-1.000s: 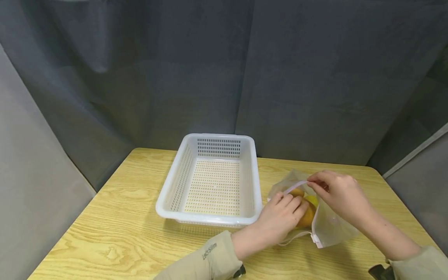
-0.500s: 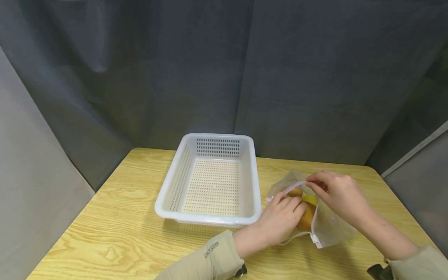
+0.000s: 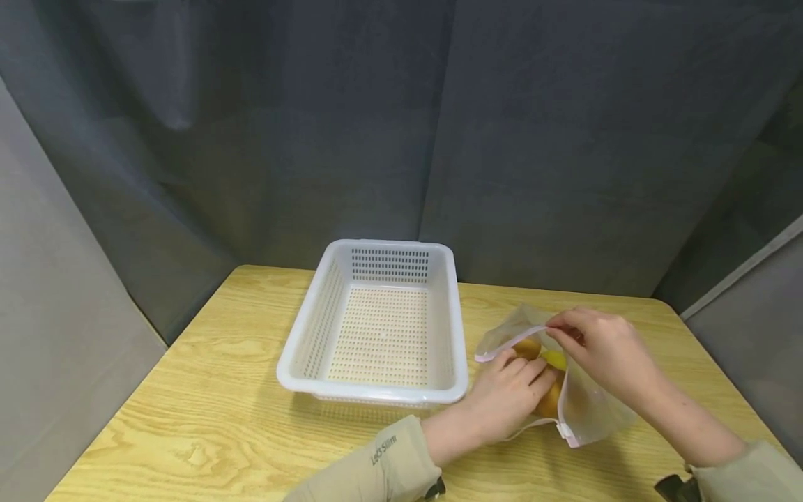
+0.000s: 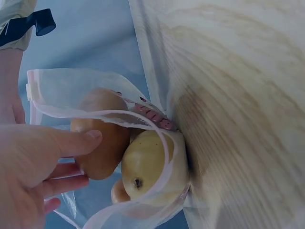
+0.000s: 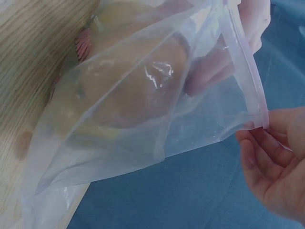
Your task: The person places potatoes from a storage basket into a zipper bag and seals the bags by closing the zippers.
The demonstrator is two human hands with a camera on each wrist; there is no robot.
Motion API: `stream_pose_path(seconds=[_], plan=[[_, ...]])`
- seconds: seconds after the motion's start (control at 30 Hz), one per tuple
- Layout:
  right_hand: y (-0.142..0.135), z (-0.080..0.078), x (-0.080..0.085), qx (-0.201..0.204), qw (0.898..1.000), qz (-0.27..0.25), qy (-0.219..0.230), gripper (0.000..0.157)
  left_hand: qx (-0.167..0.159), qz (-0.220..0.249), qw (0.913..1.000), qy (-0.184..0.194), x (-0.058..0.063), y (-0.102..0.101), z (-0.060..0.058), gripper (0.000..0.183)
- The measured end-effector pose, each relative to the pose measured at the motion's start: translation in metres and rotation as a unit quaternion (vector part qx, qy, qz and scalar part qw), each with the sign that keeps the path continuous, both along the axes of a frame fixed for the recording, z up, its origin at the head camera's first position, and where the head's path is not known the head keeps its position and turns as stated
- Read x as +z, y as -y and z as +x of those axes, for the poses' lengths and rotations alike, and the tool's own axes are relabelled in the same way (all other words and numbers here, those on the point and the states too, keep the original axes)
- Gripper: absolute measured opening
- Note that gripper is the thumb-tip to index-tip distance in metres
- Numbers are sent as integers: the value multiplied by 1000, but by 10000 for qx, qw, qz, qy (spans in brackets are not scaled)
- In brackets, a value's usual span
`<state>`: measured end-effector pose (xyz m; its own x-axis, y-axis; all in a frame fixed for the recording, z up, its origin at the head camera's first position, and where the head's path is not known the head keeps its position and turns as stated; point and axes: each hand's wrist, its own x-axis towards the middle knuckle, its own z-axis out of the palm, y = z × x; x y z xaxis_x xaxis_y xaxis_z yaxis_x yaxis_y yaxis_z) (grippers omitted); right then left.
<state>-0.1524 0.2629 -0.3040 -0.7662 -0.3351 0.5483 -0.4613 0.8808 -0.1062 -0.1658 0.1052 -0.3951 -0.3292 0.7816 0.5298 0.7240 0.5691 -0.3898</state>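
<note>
One brown oval fruit (image 4: 106, 155), gripped by the left hand (image 3: 507, 399), lay inside the translucent slider bag (image 3: 605, 422); the right hand (image 3: 603, 346) pinched the bag's rim (image 5: 248, 71) (a narrow hold), where a slip could have let it sag and snag the fruit.

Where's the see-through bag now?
In the head view, the see-through bag is at right, beside the white basket, its edge pinched by the right hand.

A translucent slider bag (image 3: 592, 416) lay open-mouthed on the desk (image 3: 188, 418), a smooth brownish-orange fruit (image 4: 108, 155) inside, beside a rounded yellow fruit (image 4: 145, 164).
</note>
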Motion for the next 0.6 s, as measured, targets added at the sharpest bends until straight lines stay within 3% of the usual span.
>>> stream_pose_path(seconds=[0.4,0.6], plan=[[-1,0,0,-48,10000,-5,70,6,-159,44,9997,192,7,12,5,52],[-1,1,-1,-80,9999,-10,90,7,-180,376,9991,-16,11,21,5,23]])
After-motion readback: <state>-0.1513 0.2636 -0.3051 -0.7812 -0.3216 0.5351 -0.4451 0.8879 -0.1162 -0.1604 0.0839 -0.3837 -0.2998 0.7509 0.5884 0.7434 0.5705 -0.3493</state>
